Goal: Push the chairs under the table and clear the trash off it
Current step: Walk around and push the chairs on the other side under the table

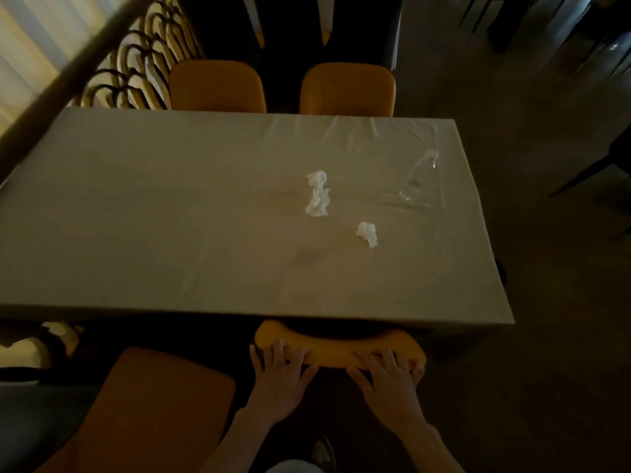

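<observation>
Both your hands were down on the near chair's backrest [341, 351]: left hand [278, 377] gripped its left end, fingers spread over the top; right hand [389, 380] gripped the right end likewise. That backrest ran left to right along the desk [170, 216] edge, seat tucked under. Beside it, a second chair [153, 411] sat pulled out and angled. On the desk, a long tissue wad [317, 194] lay pointing away from you, a small wad [367, 233] near it, and a clear bottle [418, 175] lay tipped, neck towards the far edge.
</observation>
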`<move>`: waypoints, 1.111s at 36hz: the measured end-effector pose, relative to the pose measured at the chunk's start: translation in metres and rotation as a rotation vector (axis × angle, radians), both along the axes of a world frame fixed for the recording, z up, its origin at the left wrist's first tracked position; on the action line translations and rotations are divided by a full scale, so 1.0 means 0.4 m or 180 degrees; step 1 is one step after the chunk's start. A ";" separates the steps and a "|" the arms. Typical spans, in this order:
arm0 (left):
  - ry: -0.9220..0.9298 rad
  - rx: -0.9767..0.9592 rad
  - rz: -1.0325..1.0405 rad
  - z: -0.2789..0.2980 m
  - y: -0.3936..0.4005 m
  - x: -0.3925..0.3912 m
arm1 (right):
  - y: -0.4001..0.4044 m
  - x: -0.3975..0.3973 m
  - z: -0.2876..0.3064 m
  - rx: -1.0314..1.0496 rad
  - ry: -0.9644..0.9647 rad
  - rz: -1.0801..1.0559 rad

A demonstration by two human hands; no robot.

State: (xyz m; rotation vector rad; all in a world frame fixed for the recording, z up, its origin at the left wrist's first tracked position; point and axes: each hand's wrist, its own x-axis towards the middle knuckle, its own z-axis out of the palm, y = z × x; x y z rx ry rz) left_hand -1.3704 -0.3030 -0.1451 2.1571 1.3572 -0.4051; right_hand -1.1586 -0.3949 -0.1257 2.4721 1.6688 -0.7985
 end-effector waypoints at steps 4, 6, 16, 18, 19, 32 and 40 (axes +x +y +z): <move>0.0035 0.0041 -0.0028 -0.007 -0.005 0.019 | 0.000 0.022 -0.009 0.0038 0.0020 0.0014; 0.0045 0.0067 -0.0033 -0.016 -0.012 0.030 | -0.001 0.036 -0.011 0.0055 0.0034 0.0001; -0.0017 -0.0077 -0.0007 0.013 -0.001 0.060 | 0.007 0.074 -0.020 0.0143 0.0007 0.0140; 0.0002 -0.0284 0.0067 0.024 0.005 0.062 | 0.007 0.072 -0.012 0.0110 0.0068 0.0144; 0.0024 -0.0394 0.0081 0.028 0.009 0.063 | 0.008 0.070 -0.003 0.0073 0.0133 0.0122; -0.0932 -0.0425 0.0366 0.140 0.061 0.006 | 0.034 0.071 0.156 -0.0158 0.0969 -0.0174; -0.1250 0.0657 0.0467 0.232 -0.045 -0.112 | 0.008 -0.046 0.266 0.0520 0.0675 0.0047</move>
